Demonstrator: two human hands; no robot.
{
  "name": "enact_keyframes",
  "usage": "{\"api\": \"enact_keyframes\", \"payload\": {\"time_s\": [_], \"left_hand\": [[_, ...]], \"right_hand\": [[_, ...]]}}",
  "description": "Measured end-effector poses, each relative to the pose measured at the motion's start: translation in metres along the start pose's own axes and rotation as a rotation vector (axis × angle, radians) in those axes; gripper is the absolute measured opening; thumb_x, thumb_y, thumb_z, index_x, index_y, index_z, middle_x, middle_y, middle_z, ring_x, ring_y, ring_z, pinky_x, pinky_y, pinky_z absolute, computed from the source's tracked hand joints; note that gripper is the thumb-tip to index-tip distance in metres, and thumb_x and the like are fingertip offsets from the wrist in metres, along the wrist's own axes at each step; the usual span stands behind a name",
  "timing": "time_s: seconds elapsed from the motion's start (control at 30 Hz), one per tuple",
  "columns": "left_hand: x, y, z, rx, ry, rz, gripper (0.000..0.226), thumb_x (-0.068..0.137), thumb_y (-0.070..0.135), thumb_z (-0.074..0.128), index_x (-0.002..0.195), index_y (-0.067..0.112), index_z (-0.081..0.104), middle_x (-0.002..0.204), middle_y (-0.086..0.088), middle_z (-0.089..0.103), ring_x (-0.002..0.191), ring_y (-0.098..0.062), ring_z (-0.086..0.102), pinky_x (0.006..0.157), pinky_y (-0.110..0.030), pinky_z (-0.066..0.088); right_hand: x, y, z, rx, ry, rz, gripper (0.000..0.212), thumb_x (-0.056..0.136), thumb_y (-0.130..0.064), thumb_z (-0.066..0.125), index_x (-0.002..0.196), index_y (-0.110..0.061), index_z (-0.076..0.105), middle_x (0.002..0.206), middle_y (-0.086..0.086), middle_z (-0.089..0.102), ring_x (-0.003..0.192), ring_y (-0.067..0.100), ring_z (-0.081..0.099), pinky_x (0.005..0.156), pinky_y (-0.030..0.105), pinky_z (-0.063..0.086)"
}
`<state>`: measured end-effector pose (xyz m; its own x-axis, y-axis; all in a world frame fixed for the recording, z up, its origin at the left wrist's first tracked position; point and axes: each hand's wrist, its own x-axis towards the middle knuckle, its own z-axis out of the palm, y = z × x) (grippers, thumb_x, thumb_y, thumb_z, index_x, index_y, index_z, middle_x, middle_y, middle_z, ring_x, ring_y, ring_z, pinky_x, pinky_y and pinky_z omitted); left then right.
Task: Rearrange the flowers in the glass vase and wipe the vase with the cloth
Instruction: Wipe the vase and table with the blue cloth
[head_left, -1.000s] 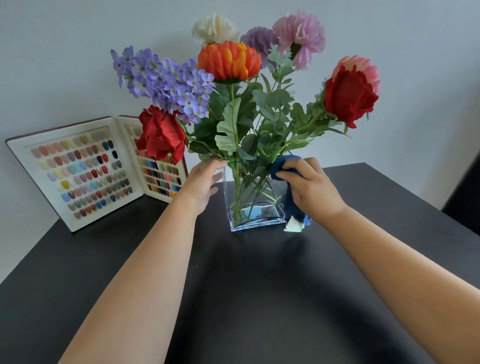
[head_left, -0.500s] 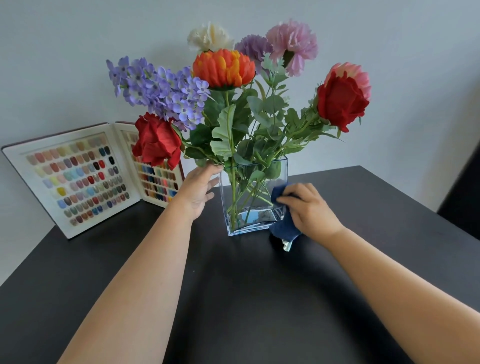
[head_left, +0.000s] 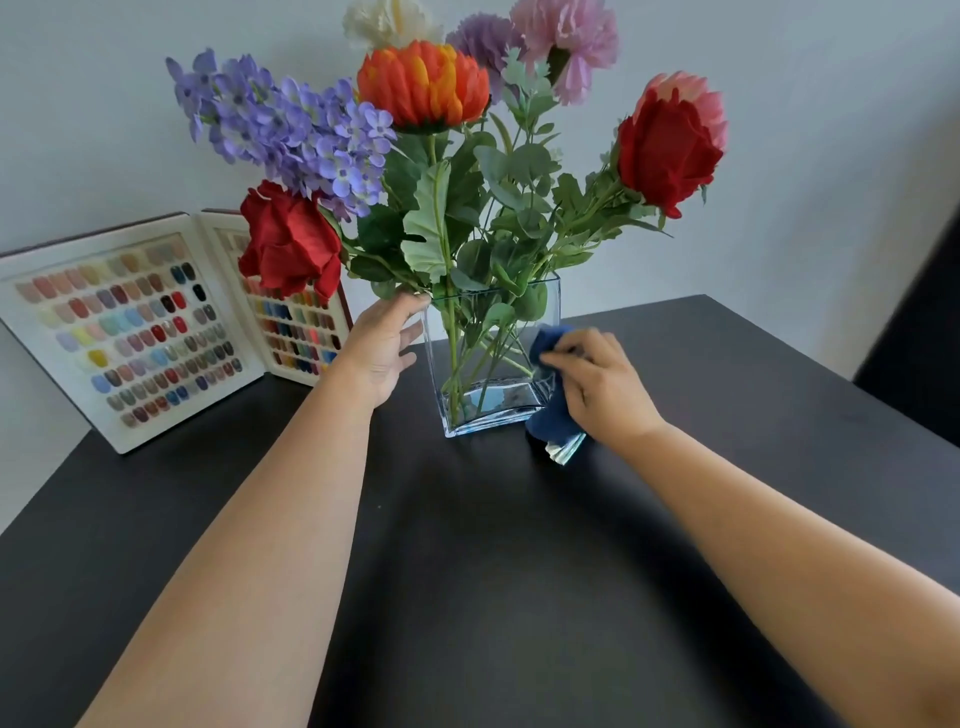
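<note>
A clear rectangular glass vase (head_left: 488, 415) stands upright on the black table (head_left: 467, 571), holding a bunch of flowers (head_left: 426, 88): red, orange, purple, pink and white blooms with green leaves. My left hand (head_left: 382, 353) grips the vase's upper left edge. My right hand (head_left: 597, 387) presses a dark blue cloth (head_left: 550, 415) against the vase's right side, low down. The cloth's pale label hangs near the table.
An open white display book of coloured nail samples (head_left: 130, 332) leans against the wall at the back left. The grey wall is right behind the vase. A dark chair or edge (head_left: 919, 332) shows at the far right.
My right hand moved the cloth down the vase's right side from the rim to the lower half. My left hand kept its hold on the left edge.
</note>
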<state>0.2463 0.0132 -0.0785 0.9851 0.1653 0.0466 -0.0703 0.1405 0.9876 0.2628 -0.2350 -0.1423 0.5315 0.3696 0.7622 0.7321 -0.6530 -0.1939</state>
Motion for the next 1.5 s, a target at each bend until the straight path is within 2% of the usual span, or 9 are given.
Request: {"api": "enact_keyframes", "payload": {"time_s": [0.1,0.3,0.6,0.77,0.93,1.13,1.27,1.37,1.5], "left_hand": [[0.001,-0.001,0.000,-0.011,0.006,-0.008,0.035,0.055,0.044,0.070,0.088,0.032,0.063,0.125,0.006,0.058,0.130,-0.023,0.047,0.103,-0.048,0.028],[0.006,-0.006,-0.002,-0.020,0.026,-0.008,0.021,0.064,0.040,0.068,0.083,0.032,0.064,0.112,0.007,0.058,0.128,-0.025,0.048,0.110,-0.049,0.024],[0.002,-0.001,-0.002,0.013,-0.014,-0.016,0.034,0.062,0.043,0.068,0.095,0.034,0.062,0.127,0.010,0.056,0.128,-0.020,0.047,0.111,-0.055,0.021],[0.000,0.001,-0.002,0.028,-0.033,-0.020,0.050,0.050,0.049,0.070,0.097,0.034,0.063,0.121,0.014,0.058,0.126,-0.020,0.048,0.106,-0.051,0.023],[0.001,0.001,-0.003,0.046,0.002,-0.013,0.045,0.048,0.051,0.069,0.090,0.035,0.062,0.111,0.016,0.061,0.116,-0.018,0.054,0.104,-0.050,0.028],[0.000,-0.001,-0.002,0.041,0.026,-0.001,0.044,0.050,0.050,0.070,0.091,0.034,0.065,0.113,0.015,0.063,0.120,-0.019,0.054,0.101,-0.049,0.033],[0.001,0.001,-0.004,0.054,0.021,-0.014,0.042,0.050,0.050,0.070,0.088,0.035,0.066,0.111,0.017,0.064,0.116,-0.016,0.056,0.102,-0.050,0.033],[0.002,0.002,-0.005,0.066,0.010,-0.022,0.045,0.048,0.051,0.071,0.090,0.034,0.066,0.111,0.017,0.064,0.114,-0.014,0.056,0.102,-0.049,0.031],[0.003,-0.003,-0.005,0.046,0.022,-0.011,0.047,0.052,0.054,0.073,0.094,0.036,0.067,0.112,0.019,0.063,0.116,-0.013,0.054,0.103,-0.048,0.029]], "right_hand": [[0.034,-0.022,0.000,0.079,0.201,0.039,0.031,0.075,0.018,0.061,0.099,0.003,0.073,0.100,0.022,0.064,0.087,0.043,0.057,0.078,0.039,0.048],[0.046,-0.059,0.026,0.120,0.199,0.032,0.035,0.074,0.021,0.060,0.103,0.005,0.071,0.100,0.024,0.063,0.086,0.043,0.057,0.074,0.047,0.051],[0.007,-0.041,0.033,-0.154,-0.370,-0.359,0.033,0.059,0.005,0.077,0.091,-0.002,0.074,0.096,0.015,0.066,0.075,0.036,0.059,0.070,0.039,0.055],[0.004,-0.020,0.015,-0.077,-0.135,-0.055,0.035,0.063,0.019,0.070,0.093,0.001,0.075,0.092,0.018,0.066,0.074,0.040,0.057,0.064,0.044,0.056],[0.026,-0.054,0.032,-0.014,-0.032,-0.077,0.040,0.061,0.022,0.065,0.095,0.002,0.074,0.089,0.019,0.065,0.073,0.040,0.057,0.058,0.043,0.054],[0.011,-0.071,0.055,-0.166,-0.234,-0.324,0.039,0.058,0.007,0.073,0.095,-0.005,0.073,0.087,0.011,0.064,0.069,0.031,0.056,0.059,0.036,0.051],[0.005,-0.082,0.056,-0.385,-0.491,-0.350,0.023,0.070,-0.013,0.071,0.092,-0.019,0.072,0.107,0.000,0.060,0.088,0.025,0.055,0.066,0.030,0.041],[0.005,-0.075,0.052,-0.458,-0.663,-0.294,0.023,0.085,-0.013,0.059,0.106,-0.014,0.069,0.126,0.005,0.049,0.110,0.032,0.043,0.082,0.036,0.036],[0.004,-0.034,0.020,-0.504,-0.751,-0.063,0.028,0.086,-0.013,0.057,0.111,-0.019,0.068,0.124,0.002,0.050,0.110,0.029,0.042,0.083,0.036,0.038]]}}
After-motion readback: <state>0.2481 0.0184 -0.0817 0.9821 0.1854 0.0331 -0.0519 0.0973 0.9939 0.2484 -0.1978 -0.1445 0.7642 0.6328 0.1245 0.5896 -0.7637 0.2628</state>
